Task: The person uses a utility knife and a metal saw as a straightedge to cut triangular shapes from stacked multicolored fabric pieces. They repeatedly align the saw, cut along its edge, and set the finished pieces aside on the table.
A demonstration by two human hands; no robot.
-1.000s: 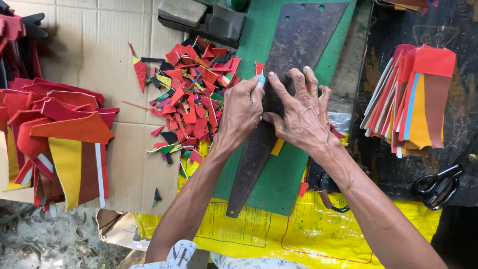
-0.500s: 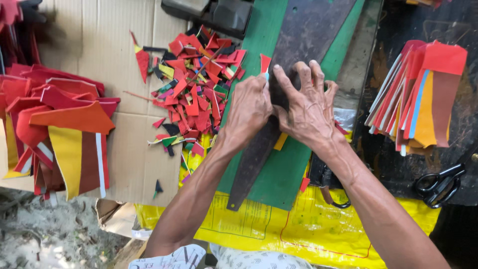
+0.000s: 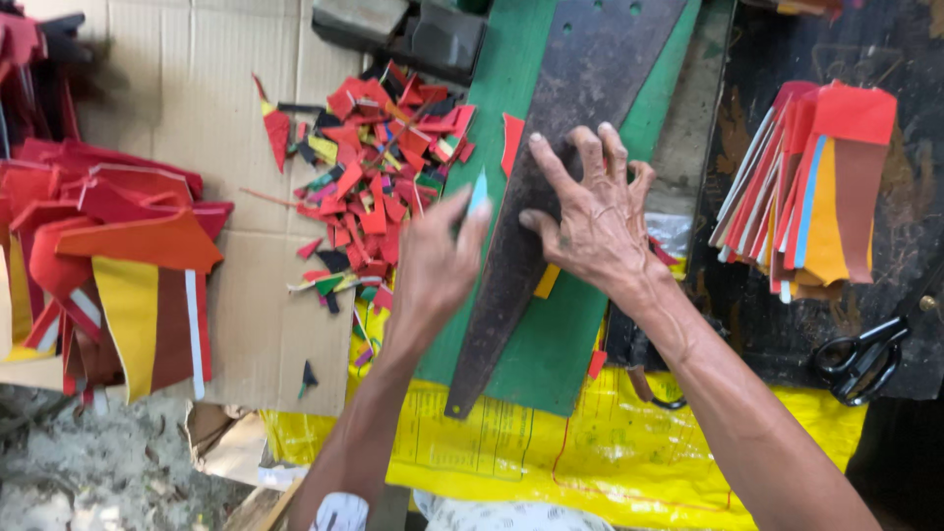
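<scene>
Lifted off the dark metal template (image 3: 551,197) since a second ago, left hand (image 3: 438,265) now blurred just left of that template, thumb and forefinger pinching a small pale blue sliver (image 3: 479,192), perhaps a blade or chalk, cannot tell which. Right hand (image 3: 595,221) spread flat on the template, fingers fanned and pressing down, much as before. Long, tapering, rusty and drilled with holes near its wide far end, lying slantwise on the green cutting mat (image 3: 551,334); probably stiff and fairly heavy, unlikely to bend, best held by flat pressure at the middle or gripped along a long edge, clear of the pointed near tip. Orange-yellow strip (image 3: 547,281) peeking from under the template's right edge, thin, light and limp by the look of it. Left of the template, heap of red offcuts (image 3: 379,167) on cardboard (image 3: 177,98); right of it, fanned stack of coloured pieces (image 3: 806,187) and black scissors (image 3: 865,356); nearer than it, yellow plastic sheet (image 3: 590,452)
</scene>
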